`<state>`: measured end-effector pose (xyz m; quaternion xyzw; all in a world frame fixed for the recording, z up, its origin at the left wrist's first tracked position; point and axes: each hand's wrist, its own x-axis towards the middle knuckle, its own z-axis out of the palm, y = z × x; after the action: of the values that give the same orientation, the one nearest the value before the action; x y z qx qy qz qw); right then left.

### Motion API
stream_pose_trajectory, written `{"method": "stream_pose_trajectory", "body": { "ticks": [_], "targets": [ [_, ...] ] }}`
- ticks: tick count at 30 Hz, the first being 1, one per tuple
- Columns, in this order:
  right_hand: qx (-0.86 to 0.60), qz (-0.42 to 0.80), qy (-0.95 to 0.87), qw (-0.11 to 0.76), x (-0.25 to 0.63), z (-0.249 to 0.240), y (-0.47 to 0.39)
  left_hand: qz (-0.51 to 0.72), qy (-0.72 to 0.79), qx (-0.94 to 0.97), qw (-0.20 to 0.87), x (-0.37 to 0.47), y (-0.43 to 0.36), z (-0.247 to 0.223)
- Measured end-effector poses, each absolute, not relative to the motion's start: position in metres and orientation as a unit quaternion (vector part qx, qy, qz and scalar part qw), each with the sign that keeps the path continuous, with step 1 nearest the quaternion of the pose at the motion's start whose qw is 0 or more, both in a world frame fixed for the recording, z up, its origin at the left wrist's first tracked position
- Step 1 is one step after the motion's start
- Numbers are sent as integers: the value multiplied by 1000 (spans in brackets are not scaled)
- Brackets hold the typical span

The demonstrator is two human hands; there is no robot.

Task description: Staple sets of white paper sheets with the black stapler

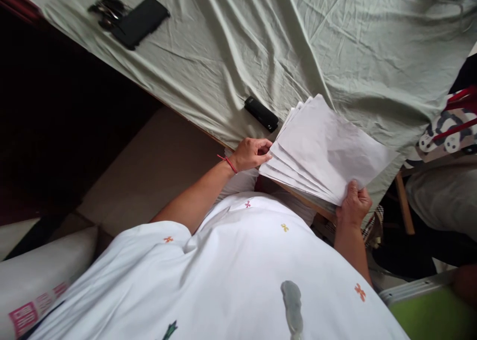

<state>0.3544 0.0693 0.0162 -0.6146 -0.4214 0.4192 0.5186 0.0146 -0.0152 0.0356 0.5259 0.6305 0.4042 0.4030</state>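
Several white sheets of paper (pixel 331 146) lie fanned out over the near edge of the cloth-covered table. My left hand (pixel 252 153), a red string round its wrist, pinches the left corner of the sheets between thumb and fingers. At the lower right edge, my right hand (pixel 354 203) grips the paper with its thumb on top and the fingers underneath, out of sight. Just beyond my left hand, a small black stapler-like object (pixel 261 114) rests on the cloth.
A pale green wrinkled cloth (pixel 208 46) covers the table. Farther left lie a black phone-like slab (pixel 143 22) and a bunch of keys (pixel 108 9). On the right are a panda-print bag (pixel 447 131) and a wooden leg (pixel 405 206). A white sack (pixel 48 275) sits lower left.
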Motion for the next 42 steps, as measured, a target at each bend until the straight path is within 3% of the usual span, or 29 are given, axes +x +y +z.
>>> {"method": "stream_pose_trajectory", "body": {
  "ticks": [7, 17, 25, 42],
  "targets": [
    [-618, 416, -415, 523, 353, 18, 69, 375, 699, 533, 296, 20, -10, 34],
    [-613, 409, -420, 530, 354, 15, 70, 415, 620, 531, 402, 13, -15, 35],
    [-610, 409, -422, 531, 355, 13, 70, 374, 685, 536, 321, 18, -12, 35],
    [-609, 448, -409, 511, 354, 17, 75, 415, 662, 523, 342, 17, -13, 30]
  ]
}}
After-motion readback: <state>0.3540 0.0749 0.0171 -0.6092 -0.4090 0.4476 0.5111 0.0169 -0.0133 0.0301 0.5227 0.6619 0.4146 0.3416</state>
